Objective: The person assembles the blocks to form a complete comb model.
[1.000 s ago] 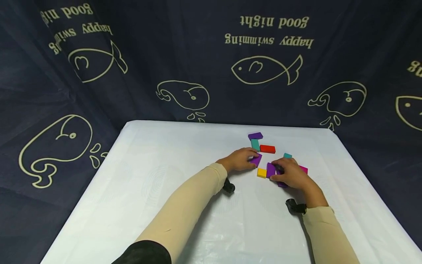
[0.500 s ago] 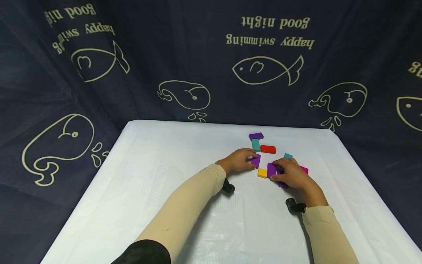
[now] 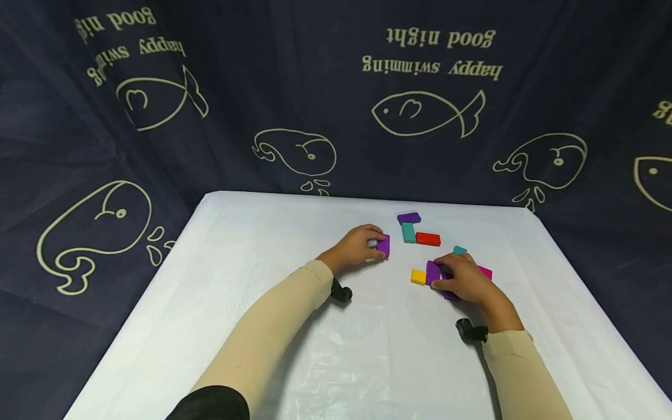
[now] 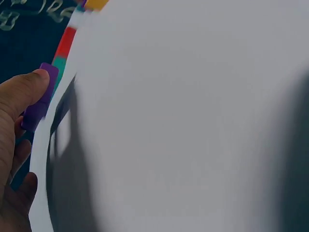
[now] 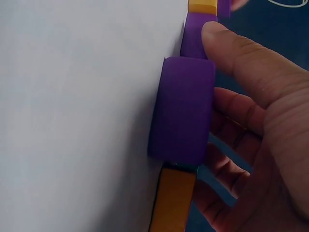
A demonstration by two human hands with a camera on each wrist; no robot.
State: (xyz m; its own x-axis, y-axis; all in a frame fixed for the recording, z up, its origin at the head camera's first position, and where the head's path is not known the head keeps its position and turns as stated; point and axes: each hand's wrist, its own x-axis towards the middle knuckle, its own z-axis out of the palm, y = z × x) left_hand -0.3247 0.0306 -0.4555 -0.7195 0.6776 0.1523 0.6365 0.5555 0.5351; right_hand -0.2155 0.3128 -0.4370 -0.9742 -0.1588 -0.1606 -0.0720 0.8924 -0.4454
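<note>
My left hand (image 3: 357, 245) pinches a purple block (image 3: 384, 248) between thumb and fingers; the left wrist view shows the thumb flat against this purple block (image 4: 36, 108), held up over the white table. Farther right, my right hand (image 3: 464, 279) has thumb and fingers at opposite ends of another purple block (image 3: 431, 272), which stands in a row beside a yellow block (image 3: 418, 277). In the right wrist view a nearer purple block (image 5: 186, 111) lies in front of the curled fingers, with an orange block (image 5: 174, 200) behind it. The palm hides part of this row from above.
Beyond the hands lie a purple block (image 3: 409, 217), a teal block (image 3: 408, 233) and a red block (image 3: 428, 239). A small teal block (image 3: 459, 250) and a magenta block (image 3: 486, 272) show around the right hand. A dark printed cloth (image 3: 336, 105) hangs behind the white table (image 3: 262, 233).
My left hand has drawn its purple block left and slightly away, apart from the other blocks. The right hand stays where it was at the row.
</note>
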